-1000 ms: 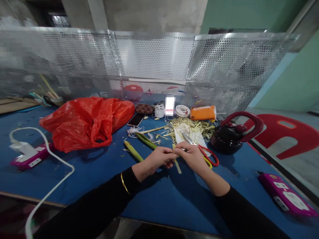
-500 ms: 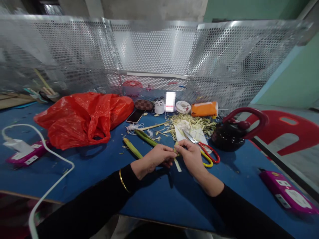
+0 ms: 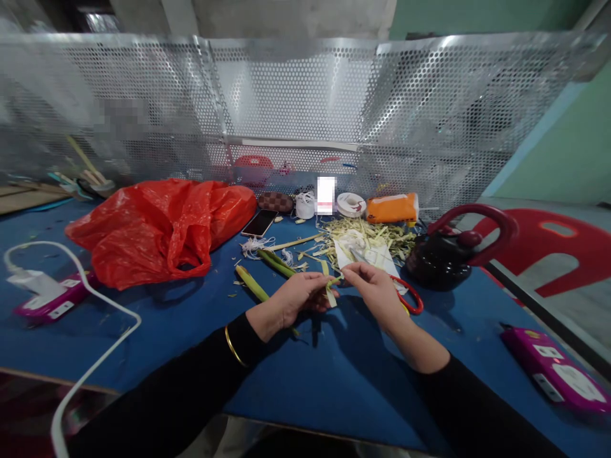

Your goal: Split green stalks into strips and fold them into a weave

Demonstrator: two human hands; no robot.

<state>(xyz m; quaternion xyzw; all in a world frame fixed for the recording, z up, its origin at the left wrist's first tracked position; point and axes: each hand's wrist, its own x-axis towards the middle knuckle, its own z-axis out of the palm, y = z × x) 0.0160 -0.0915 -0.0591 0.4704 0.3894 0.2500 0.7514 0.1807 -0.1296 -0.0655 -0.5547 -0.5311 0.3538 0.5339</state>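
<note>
Before me, my left hand (image 3: 300,299) is closed on a pale green leaf strip (image 3: 330,294), which sticks out folded past the fingertips. My right hand (image 3: 375,289) pinches a thin end at its right, so the hands are a short gap apart. Two green stalks (image 3: 252,284) lie on the blue table (image 3: 296,381), partly behind my left hand. Scissors (image 3: 411,296) with red and yellow handles rest beyond my right hand, which partly hides them. They lie on white paper (image 3: 389,257) beside a heap of dry leaf shreds (image 3: 396,236).
A red plastic bag (image 3: 162,229) and a phone (image 3: 260,222) are to the left. White thread (image 3: 255,247) lies near the stalks. A dark kettle (image 3: 442,257) stands right, with purple power strips (image 3: 556,369) on both sides. A perforated metal screen (image 3: 296,83) rises behind.
My right hand has moved slightly away from my left and its fingers draw out a thin end. The strip, which hung downward between the hands, now shows folded at my left fingertips.
</note>
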